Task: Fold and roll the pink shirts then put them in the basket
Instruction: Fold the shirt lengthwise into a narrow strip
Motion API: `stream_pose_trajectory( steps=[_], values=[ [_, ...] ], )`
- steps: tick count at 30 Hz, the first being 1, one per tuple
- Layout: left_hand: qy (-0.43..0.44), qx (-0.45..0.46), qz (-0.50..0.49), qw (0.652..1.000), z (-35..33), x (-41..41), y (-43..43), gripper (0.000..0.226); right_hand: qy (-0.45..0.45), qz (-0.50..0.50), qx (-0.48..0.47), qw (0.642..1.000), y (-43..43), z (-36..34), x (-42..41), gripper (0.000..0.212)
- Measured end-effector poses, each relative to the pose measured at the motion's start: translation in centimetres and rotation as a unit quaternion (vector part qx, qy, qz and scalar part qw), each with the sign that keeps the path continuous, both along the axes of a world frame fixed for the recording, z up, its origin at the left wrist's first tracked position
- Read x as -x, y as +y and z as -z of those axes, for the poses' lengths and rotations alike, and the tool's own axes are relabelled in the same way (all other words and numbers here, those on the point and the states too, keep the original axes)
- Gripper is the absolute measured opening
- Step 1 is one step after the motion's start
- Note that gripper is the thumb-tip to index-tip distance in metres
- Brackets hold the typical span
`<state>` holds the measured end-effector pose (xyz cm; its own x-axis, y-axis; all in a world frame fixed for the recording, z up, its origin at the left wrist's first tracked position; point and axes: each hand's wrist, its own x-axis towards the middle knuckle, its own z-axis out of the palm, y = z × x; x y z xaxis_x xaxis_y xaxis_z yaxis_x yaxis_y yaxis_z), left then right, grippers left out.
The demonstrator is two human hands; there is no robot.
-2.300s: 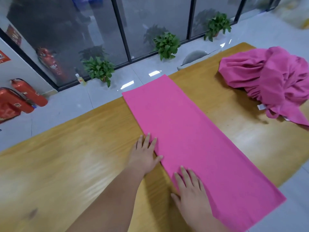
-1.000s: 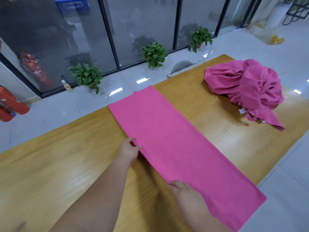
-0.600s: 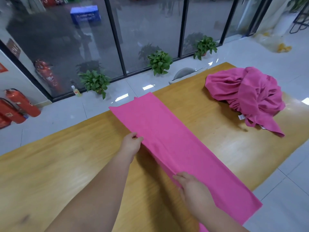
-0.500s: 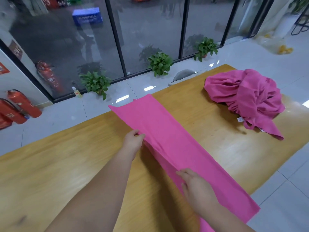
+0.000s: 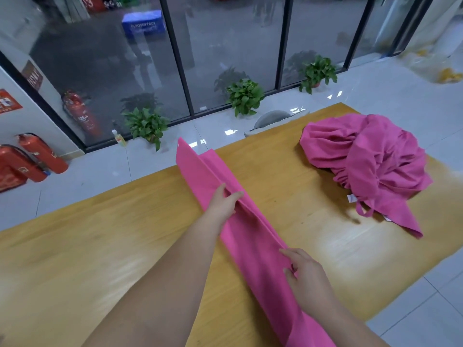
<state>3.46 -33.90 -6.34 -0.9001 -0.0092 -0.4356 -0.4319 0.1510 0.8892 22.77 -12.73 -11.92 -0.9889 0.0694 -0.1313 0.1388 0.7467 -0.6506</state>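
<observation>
Fabric runs out of view at the bottom: the pink shirt point(image 5: 253, 236), already narrowed to a long strip, lies diagonally across the wooden surface point(image 5: 100, 251). Nearest, the right grip point(image 5: 304, 274) is closed on the strip's raised long edge. Its fingers are curled, the index finger reaches forward along the crease, and the forearm comes in low from the lower right. Farther along, the left grip point(image 5: 225, 202) is clamped on the same edge, thumb on one side and fingers on the other, with the arm stretched well forward.

Two holds spaced apart along one edge suit a lengthwise fold. The edge lifts as one straight line (a single hold would let it sag) and can be laid over evenly. I judge this to be a fold in hand, with rolling not yet begun.

The strip's far end stands up as a flap at the surface's far edge. Well apart to the right, a heap of pink shirts point(image 5: 368, 166) lies crumpled on the same surface, presumably waiting its turn. Beyond are a grey chair back point(image 5: 273, 118), potted plants point(image 5: 245, 95) on the tiled floor, and a glass wall point(image 5: 225, 33). No basket is in view.
</observation>
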Motion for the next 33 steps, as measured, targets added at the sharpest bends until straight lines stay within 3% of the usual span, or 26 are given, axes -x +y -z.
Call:
stream_pose_trajectory(
  steps=[4, 7, 9, 14, 17, 19, 22, 24, 26, 29, 33],
  values=[
    [0.005, 0.110, 0.118, 0.987, 3.8, -4.2, 1.5, 0.090, -0.093, -0.035, -0.018, 0.995, 2.9, 2.4, 0.2, 0.052],
    [0.130, 0.312, 0.224, 0.914, 7.8, -11.4, 0.9, 0.078, -0.098, -0.029, 0.000, 0.995, 3.6, 3.0, -1.3, 0.050],
    [0.183, 0.391, 0.269, 0.861, 9.5, -16.8, 0.3, 0.073, -0.086, -0.016, 0.006, 0.996, 3.6, 3.1, -2.6, 0.050],
    [0.236, 0.400, 0.364, 0.807, 11.1, -25.8, -0.3, 0.068, -0.077, -0.005, -0.009, 0.997, 2.7, 2.7, -5.2, 0.036],
    [0.262, 0.406, 0.402, 0.778, 11.7, -28.3, -0.5, 0.067, -0.094, 0.004, -0.078, 0.993, 2.4, 2.4, -6.7, 0.019],
    [0.270, 0.405, 0.431, 0.760, 11.7, -29.4, -0.6, 0.068, -0.089, 0.044, -0.121, 0.988, 2.8, 2.0, -7.5, 0.025],
    [0.276, 0.411, 0.444, 0.747, 11.2, -30.5, -0.4, 0.067, -0.079, 0.093, -0.102, 0.987, 4.5, 1.3, -8.7, 0.020],
    [0.260, 0.417, 0.448, 0.747, 10.6, -31.2, 0.4, 0.067, -0.100, 0.062, -0.083, 0.990, 5.7, 1.4, -9.5, 0.007],
    [0.238, 0.415, 0.438, 0.761, 9.9, -32.3, 1.7, 0.071, -0.129, 0.028, -0.071, 0.989, 6.6, 2.0, -10.2, 0.020],
    [0.207, 0.440, 0.402, 0.776, 9.6, -34.7, 4.4, 0.095, -0.122, -0.020, -0.012, 0.992, 7.1, 1.0, -10.3, 0.036],
    [0.159, 0.483, 0.299, 0.808, 10.6, -38.1, 9.2, 0.124, -0.083, 0.017, 0.110, 0.990, 10.1, 0.5, -10.9, 0.038]
  ],
)
